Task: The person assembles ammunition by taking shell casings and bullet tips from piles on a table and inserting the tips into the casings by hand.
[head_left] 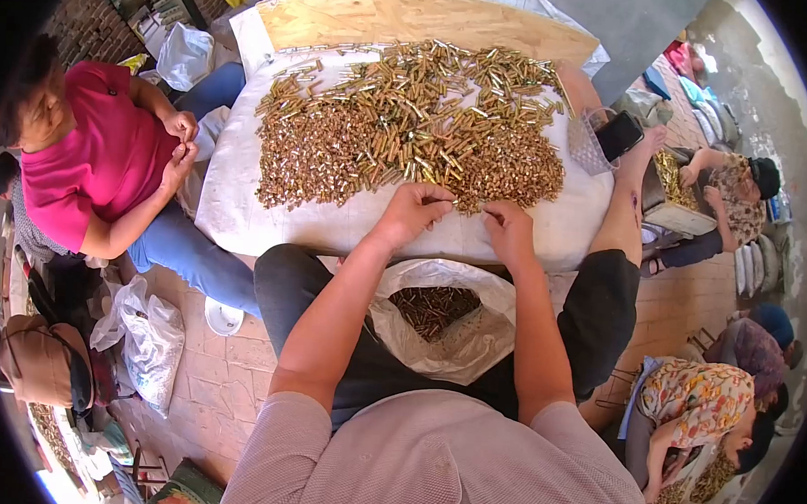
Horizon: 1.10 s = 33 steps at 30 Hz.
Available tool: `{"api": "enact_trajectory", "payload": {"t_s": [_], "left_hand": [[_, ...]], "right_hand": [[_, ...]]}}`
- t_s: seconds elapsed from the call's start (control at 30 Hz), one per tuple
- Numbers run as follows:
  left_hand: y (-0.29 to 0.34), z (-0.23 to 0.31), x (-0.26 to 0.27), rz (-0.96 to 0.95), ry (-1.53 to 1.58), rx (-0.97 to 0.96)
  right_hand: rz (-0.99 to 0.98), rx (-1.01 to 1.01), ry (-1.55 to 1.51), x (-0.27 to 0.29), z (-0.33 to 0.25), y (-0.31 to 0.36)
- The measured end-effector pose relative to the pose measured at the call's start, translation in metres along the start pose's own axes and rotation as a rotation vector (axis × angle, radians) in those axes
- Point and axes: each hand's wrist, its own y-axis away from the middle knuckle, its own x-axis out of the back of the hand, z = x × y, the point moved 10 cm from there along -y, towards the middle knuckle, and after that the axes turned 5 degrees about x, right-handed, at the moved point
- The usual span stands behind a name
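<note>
On the white-covered table [232, 216] lies a wide heap of slim brass-coloured metal tubes [420, 116]. Two mounds of shorter copper-coloured pieces flank its near side, a left mound [308, 156] and a right mound [517, 167]. My left hand [413, 213] is closed in a pinch at the heap's near edge. Close by on its right, my right hand [511, 234] also has thumb and fingers pressed together. Whatever the fingertips hold is too small to make out. Between my knees, below both hands, an open white sack [490, 348] holds many dark, slim pieces [432, 310].
A wooden board [416, 20] stands along the table's far edge. At right are a clear plastic basket [587, 143] and a black phone [619, 136]. A person in pink [108, 145] sits at left; others work at right. A white bowl [224, 316] is on the brick floor.
</note>
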Motion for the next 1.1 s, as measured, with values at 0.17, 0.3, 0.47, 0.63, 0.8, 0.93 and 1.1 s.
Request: {"api": "enact_trajectory", "payload": {"t_s": [0.17, 0.3, 0.47, 0.63, 0.8, 0.93, 1.1], "left_hand": [[0.008, 0.002, -0.007, -0.062, 0.004, 0.021], [0.012, 0.005, -0.016, -0.086, 0.016, 0.045], [0.013, 0.006, -0.017, -0.087, -0.007, 0.031], [0.013, 0.005, -0.019, -0.105, -0.002, 0.033], [0.015, 0.006, -0.021, -0.12, 0.003, 0.06], [0.016, 0.006, -0.021, -0.115, -0.015, 0.076], [0.018, 0.009, -0.022, -0.111, -0.022, 0.07]], "right_hand": [[-0.014, -0.467, -1.086, -0.023, -0.005, 0.004], [0.003, -0.419, -1.144, -0.016, -0.015, 0.002], [-0.054, -0.414, -1.146, -0.019, -0.019, 0.003], [-0.097, -0.389, -1.074, -0.014, -0.024, 0.002], [-0.134, -0.346, -0.97, -0.006, -0.028, 0.001], [-0.151, -0.322, -0.955, -0.003, -0.033, 0.0], [-0.152, -0.319, -0.994, 0.0, -0.039, 0.0]]}}
